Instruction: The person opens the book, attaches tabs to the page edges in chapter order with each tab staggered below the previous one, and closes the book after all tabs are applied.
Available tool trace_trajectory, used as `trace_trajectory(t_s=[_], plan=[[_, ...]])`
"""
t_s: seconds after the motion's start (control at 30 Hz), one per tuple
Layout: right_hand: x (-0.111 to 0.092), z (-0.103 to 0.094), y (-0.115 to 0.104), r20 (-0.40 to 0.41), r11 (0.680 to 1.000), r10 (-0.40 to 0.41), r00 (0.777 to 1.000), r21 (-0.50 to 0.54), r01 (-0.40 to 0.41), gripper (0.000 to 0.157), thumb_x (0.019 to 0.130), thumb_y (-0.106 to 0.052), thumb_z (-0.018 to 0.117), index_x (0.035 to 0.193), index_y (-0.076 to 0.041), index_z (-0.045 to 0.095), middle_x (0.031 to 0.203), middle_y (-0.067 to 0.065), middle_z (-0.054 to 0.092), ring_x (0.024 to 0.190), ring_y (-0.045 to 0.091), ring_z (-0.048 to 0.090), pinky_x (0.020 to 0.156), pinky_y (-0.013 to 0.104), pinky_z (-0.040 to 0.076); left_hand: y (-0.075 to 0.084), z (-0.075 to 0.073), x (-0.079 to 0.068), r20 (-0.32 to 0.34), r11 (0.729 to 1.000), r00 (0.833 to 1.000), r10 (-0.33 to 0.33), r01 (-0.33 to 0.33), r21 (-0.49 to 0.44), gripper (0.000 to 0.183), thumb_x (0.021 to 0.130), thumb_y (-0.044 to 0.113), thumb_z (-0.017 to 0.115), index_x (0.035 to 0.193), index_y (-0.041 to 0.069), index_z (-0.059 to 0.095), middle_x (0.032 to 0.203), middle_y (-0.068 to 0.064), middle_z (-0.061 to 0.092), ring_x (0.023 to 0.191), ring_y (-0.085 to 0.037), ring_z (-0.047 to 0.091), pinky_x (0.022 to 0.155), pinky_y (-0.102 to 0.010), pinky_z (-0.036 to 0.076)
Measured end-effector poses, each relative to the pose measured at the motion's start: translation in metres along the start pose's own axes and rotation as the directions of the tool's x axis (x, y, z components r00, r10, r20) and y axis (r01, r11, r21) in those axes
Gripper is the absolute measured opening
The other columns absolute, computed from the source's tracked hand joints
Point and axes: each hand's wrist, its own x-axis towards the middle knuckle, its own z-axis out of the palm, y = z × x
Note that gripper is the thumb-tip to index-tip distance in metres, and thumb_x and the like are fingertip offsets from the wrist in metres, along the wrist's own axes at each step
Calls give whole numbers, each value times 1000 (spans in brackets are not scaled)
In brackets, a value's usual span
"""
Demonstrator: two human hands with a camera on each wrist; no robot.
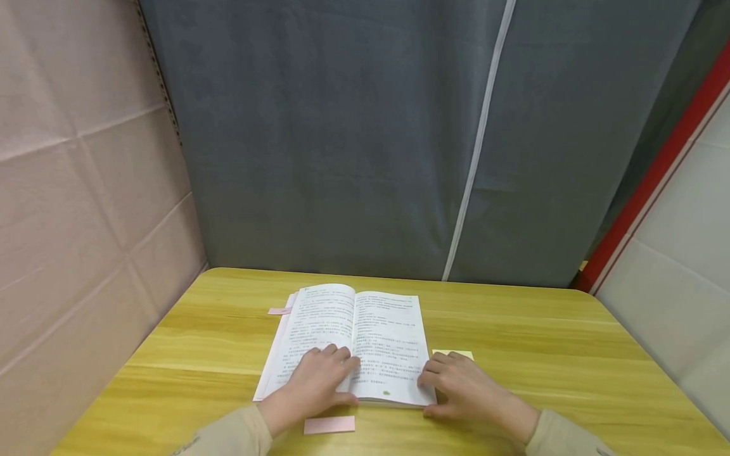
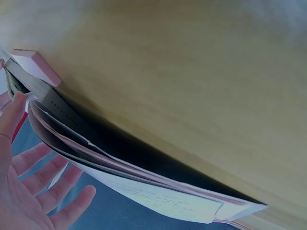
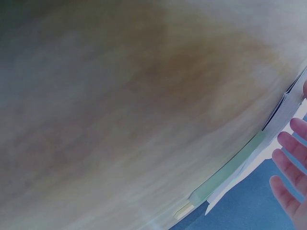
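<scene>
An open book [image 1: 388,335] lies on the table, its printed pages facing up. Across the lower left page near the spine rests my left hand [image 1: 319,380], with the thumb at the bottom edge. In the left wrist view the fingers [image 2: 48,191] of that hand are spread over the bowed pages [image 2: 158,199]. My right hand [image 1: 464,386] touches the right page's lower outer edge, its thumb by the bottom corner. The right wrist view shows its fingers [image 3: 290,165] extended beside the book's edge [image 3: 283,112].
A pink sticky-note pad [image 1: 329,425] lies in front of the book. One pink tab [image 1: 279,311] sticks out on the left. Behind my right hand is a yellow pad [image 1: 456,353]; a pale green strip [image 3: 230,167] lies along the book's edge. A grey curtain [image 1: 342,158] hangs behind the table.
</scene>
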Motion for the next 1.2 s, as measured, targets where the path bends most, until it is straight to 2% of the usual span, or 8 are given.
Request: trace_trajectory(t_s=[0.27,0.53,0.67,0.83,0.93,1.03,1.1,1.2], plan=[[-1,0,0,-7,1000,2,1000,-8,-2,39,70,-53,63,88,-19,62,87,-7,54,83,12,51,69,34,44,-3,0,-3,-9,995,1000,-22,21,-99,57,66,55,63,107,16,58,92,3,54,71,-11,48,44,-20,32],[-1,1,0,-19,1000,-4,1000,-13,4,42,69,-55,62,90,-19,61,87,-8,54,83,11,50,66,32,42,-3,-2,-6,-36,993,999,-14,10,-119,56,68,51,65,110,15,57,96,3,55,75,-12,51,45,-19,35],[-1,1,0,-29,1000,-9,1000,-5,9,42,69,-56,62,90,-19,61,87,-8,53,81,10,49,65,31,42,0,-1,-9,-110,996,994,28,-37,-80,49,72,42,65,112,15,55,100,2,54,80,-13,52,45,-21,38],[-1,0,-1,-26,1000,-12,1000,0,12,42,69,-56,62,90,-19,61,88,-8,54,83,11,50,66,34,44,4,0,-8,-249,996,964,90,-94,-4,48,67,23,56,113,13,53,105,0,53,84,-15,53,47,-23,41],[-1,-1,-1,-13,1000,-6,1000,-3,6,42,70,-55,62,90,-19,61,89,-7,55,84,12,51,68,35,44,6,-1,-7,-275,995,957,98,-101,3,55,64,18,54,118,12,50,113,-3,51,93,-18,51,55,-27,45],[0,-1,-2,-10,1000,-3,1000,-6,3,41,69,-54,62,90,-19,61,89,-7,55,84,12,51,68,34,44,6,-4,-7,-267,995,959,94,-95,8,62,65,15,57,126,10,44,125,-6,45,108,-21,45,72,-33,46],[0,-1,-2,-13,1000,-3,1000,-2,3,40,69,-54,63,90,-19,61,89,-7,55,83,12,51,67,33,44,6,-5,-7,-254,996,963,94,-89,28,71,65,13,60,132,9,37,133,-8,36,119,-24,35,85,-39,39],[0,-1,-2,-10,1000,-1,1000,4,1,39,69,-53,63,89,-19,61,88,-7,54,83,12,51,67,33,43,4,-6,-7,-234,993,967,97,-80,84,84,62,8,61,137,7,25,142,-11,20,129,-26,17,97,-47,22]])
